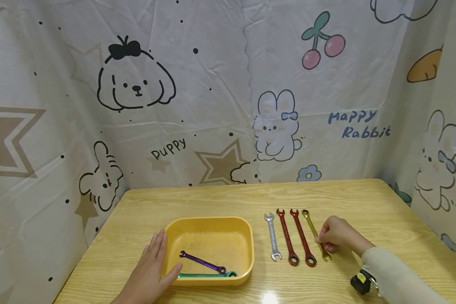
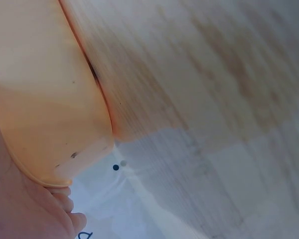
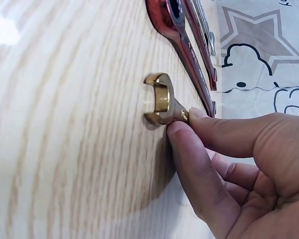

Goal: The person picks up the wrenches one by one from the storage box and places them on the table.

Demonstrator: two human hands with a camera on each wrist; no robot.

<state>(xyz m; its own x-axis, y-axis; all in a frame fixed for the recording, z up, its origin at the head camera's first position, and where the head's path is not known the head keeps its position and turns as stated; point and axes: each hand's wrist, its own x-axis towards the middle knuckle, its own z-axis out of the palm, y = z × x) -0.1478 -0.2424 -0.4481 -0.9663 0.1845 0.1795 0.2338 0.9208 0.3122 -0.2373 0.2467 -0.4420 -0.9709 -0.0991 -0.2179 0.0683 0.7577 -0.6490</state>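
My right hand [image 1: 336, 234] pinches a gold combination wrench [image 1: 312, 226] between thumb and finger, near its open end. In the right wrist view the wrench's open jaw [image 3: 162, 98] sticks out past the fingertips, close over the wood. My left hand [image 1: 152, 266] rests against the left side of a yellow plastic tray [image 1: 251, 253], fingers straight and thumb over the near rim. Inside the tray lie a purple wrench [image 1: 203, 262] and a green wrench [image 1: 209, 275], the latter along the near wall. The left wrist view shows the tray's outer wall [image 2: 45, 99] beside the hand.
Left of the gold wrench, a silver wrench [image 1: 272, 238] and two red wrenches, one nearer the silver [image 1: 287, 238] and one nearer the gold [image 1: 303, 238], stand in a row on the wooden table [image 1: 144, 207]. A printed curtain [image 1: 213, 105] hangs behind and at both sides.
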